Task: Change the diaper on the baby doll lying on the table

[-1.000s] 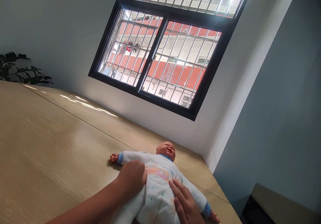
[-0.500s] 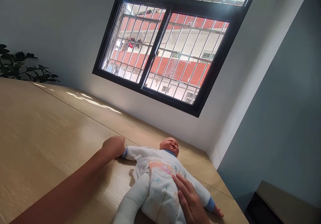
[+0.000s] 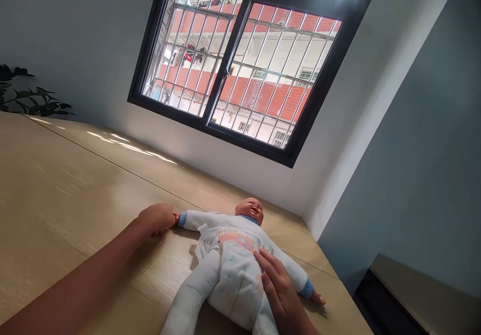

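Note:
A baby doll (image 3: 205, 220) in a white top with blue cuffs lies on its back on the wooden table, arms spread. Around its hips is a white diaper (image 3: 235, 280) with a printed orange front band. One side tab (image 3: 205, 231) of it sticks up loose at the left. My left hand (image 3: 158, 218) is closed at the doll's small hand on the left; its fingertips are mostly hidden. Flat against the side of the diaper rests my right hand (image 3: 280, 285), fingers stretched out along the band.
The wooden table (image 3: 75, 190) has a seam across it and reaches the wall. A black-framed barred window (image 3: 210, 119) is above. A leafy plant (image 3: 41, 105) stands at far left, and a dark box-like piece of furniture (image 3: 398, 295) at lower right.
My left hand has slid left along the doll's arm, and the doll's small hand now shows beside it. My right hand stays on the diaper. The whole view has shifted slightly.

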{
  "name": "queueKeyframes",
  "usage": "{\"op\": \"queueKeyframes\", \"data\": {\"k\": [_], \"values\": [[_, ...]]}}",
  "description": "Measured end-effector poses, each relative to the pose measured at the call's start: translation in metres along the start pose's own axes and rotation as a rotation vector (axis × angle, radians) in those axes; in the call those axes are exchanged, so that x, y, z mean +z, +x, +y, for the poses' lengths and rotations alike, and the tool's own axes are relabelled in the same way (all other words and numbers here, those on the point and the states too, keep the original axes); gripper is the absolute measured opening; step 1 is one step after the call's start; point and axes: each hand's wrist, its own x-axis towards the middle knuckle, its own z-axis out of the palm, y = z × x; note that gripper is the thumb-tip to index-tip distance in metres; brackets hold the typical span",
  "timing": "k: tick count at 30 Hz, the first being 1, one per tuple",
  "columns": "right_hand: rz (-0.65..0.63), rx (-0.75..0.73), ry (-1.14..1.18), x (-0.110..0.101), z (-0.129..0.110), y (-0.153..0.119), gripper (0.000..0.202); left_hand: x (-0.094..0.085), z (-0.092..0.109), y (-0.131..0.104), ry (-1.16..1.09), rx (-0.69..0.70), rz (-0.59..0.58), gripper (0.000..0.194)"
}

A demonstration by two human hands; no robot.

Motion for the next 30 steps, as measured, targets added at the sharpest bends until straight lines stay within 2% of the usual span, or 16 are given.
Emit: {"op": "queueKeyframes", "data": {"k": [4,7,13,18,21,23,28,30], "values": [[0.015,0.016,0.022,-0.001,-0.006,0.000,0.045,-0.005,0.012,-0.014,0.108,-0.011,0.143,0.038],[0.035,0.004,0.044,-0.002,-0.008,0.000,0.045,-0.002,0.017,-0.015,0.140,-0.020,0.214,0.037],[0.033,0.019,0.071,-0.004,-0.011,0.001,0.045,0.011,0.019,-0.013,0.159,-0.033,0.258,0.030],[0.032,0.027,0.076,-0.004,-0.011,-0.001,0.045,0.026,0.024,-0.025,0.187,-0.017,0.278,0.023],[0.011,0.033,0.077,-0.004,-0.010,-0.002,0.045,0.027,0.027,-0.033,0.218,0.015,0.308,0.023],[0.001,0.035,0.075,-0.004,-0.009,-0.002,0.045,0.023,0.033,-0.039,0.199,0.105,0.340,0.021],[0.019,0.037,0.063,-0.007,-0.010,0.000,0.043,0.022,0.061,-0.062,-0.049,0.572,0.333,0.028],[-0.020,0.027,0.040,-0.010,-0.011,0.000,0.044,0.028,0.069,-0.069,-0.114,0.655,0.318,0.027]]}}
